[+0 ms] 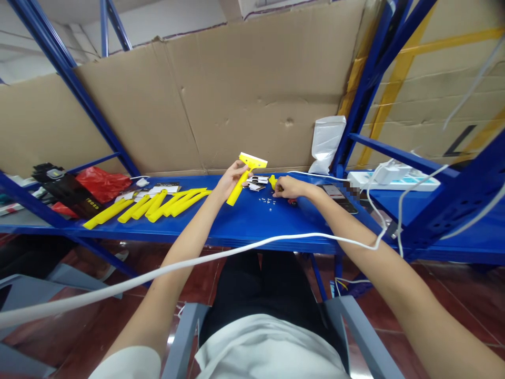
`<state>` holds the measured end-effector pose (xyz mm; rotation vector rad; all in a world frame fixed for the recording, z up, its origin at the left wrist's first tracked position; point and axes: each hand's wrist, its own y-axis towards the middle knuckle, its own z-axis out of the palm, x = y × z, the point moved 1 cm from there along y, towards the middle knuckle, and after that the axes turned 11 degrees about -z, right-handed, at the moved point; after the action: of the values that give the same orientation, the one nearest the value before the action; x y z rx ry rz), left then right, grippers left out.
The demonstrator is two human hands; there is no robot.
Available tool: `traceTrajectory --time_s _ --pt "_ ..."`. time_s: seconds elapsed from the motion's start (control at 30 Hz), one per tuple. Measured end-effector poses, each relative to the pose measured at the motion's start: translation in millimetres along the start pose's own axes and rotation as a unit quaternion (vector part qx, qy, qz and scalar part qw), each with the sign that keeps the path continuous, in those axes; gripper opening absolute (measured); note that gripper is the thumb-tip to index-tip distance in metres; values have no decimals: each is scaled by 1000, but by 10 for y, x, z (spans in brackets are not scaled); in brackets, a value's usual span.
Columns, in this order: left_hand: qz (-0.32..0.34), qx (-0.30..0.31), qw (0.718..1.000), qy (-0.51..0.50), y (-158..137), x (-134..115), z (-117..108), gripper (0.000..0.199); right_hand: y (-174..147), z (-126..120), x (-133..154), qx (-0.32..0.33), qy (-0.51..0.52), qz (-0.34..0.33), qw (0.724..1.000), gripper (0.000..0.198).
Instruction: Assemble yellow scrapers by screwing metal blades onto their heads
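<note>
My left hand (232, 178) is closed around a yellow scraper (237, 190), raised a little over the blue shelf. Its wide head points up and away, with a pale strip along the edge and small dark dots that look like screws. My right hand (291, 187) is low at the shelf top, fingers drawn together and pointing down; whatever they hold is hidden. Several tiny screws (269, 201) lie scattered just left of those fingertips. A small yellow piece (272, 181) stands behind them, and dark-and-white flat pieces (256, 181) lie between my hands.
Several yellow handles (158, 206) lie in a row on the left of the blue shelf (244, 226), beside a black box (67, 187) and a red bag (102, 184). A phone (338, 198) and a power strip (414, 181) sit right. A white cable (236, 253) crosses in front.
</note>
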<state>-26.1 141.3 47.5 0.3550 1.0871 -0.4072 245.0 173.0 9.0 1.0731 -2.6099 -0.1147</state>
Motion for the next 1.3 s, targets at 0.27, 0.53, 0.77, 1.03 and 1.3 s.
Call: traceTrajectory --time_s 0.27,0.53,0.77,1.03,1.3 --pt "-10 -8 1000 6 22 19 -16 33 12 -13 90 4 -14 -8 1000 15" --pt "-5 -1 1000 13 44 31 -48 35 -3 -25 31 9 -23 24 999 11" --pt "-4 8 1000 25 75 57 -101 38 -6 -35 6 19 -1 23 1000 10" --pt "-7 -4 999 34 58 47 -66 37 -94 -143 49 45 56 2 997 17" --pt "-11 -7 999 41 47 51 -43 38 -64 -83 59 33 74 -29 996 11"
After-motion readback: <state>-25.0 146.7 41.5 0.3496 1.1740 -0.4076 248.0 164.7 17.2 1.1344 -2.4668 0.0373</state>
